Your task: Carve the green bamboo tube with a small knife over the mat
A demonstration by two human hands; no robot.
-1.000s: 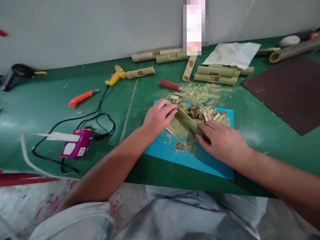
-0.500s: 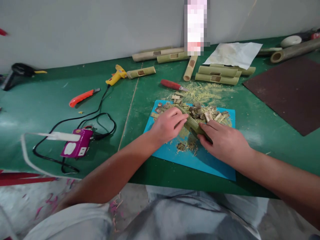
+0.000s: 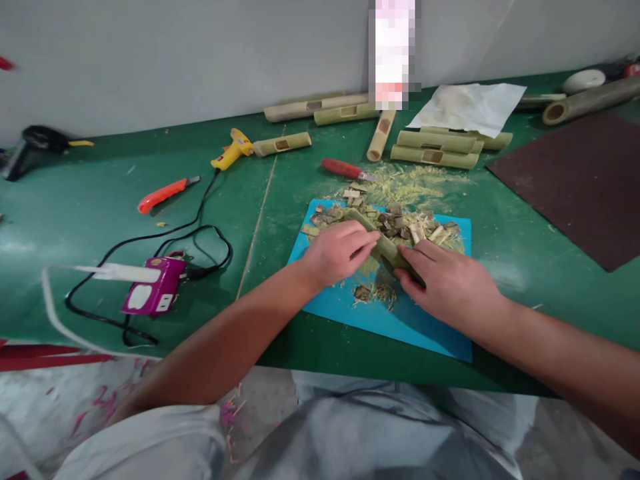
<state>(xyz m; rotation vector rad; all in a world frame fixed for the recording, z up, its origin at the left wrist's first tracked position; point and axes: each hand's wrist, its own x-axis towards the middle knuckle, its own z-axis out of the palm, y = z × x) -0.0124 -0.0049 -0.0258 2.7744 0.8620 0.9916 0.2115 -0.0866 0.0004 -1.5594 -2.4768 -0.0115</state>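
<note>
One green worktop (image 3: pixel 525 240) carries everything here, with a blue mat (image 3: pixel 345 303) lying close to its near edge. Over the mat slants a bamboo tube (image 3: pixel 384 248), one end toward the worktop's far left corner, the other inside the right hand (image 3: pixel 447 283), whose grip is closed around it. The left hand (image 3: pixel 337 250) has a narrow grip, fingertips bunched at the tube's middle; whether they pinch anything, I cannot tell. The step seems to be fingertip work on the tube, so the next move probably calls for a firm right hold and light left fingers. Toward the worktop's far edge lies a red-handled knife (image 3: pixel 341 167); small chips (image 3: pixel 395 223) clutter the mat.
</note>
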